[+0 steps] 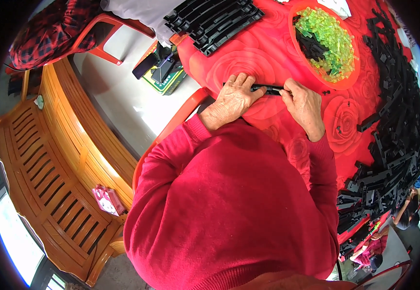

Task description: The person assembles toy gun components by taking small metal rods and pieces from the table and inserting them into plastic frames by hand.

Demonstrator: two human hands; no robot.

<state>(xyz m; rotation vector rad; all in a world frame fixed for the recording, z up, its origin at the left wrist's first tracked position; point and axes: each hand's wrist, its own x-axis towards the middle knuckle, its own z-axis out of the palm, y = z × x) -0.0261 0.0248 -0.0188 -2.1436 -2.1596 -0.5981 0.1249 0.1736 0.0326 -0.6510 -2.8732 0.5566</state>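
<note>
A slim black plastic strip [272,90] lies crosswise on the red rose-patterned tablecloth [229,63], between my two hands. My left hand [239,96] covers its left end, thumb along the strip and fingers bent over the cloth. At the other end, my right hand [306,106] is closed, thumb and forefinger pinching the strip. The strip's ends are partly hidden under my fingers. Beyond my right hand stands an orange-red bowl [337,86] holding small yellow-green clear pieces [338,41] and some black parts [309,46].
Ribbed black strips [215,21] lie side by side at the far left of the table. A large heap of loose black parts [394,121] covers the right side. A green box [171,83] with dark objects on it and a wooden bench [50,169] are to the left.
</note>
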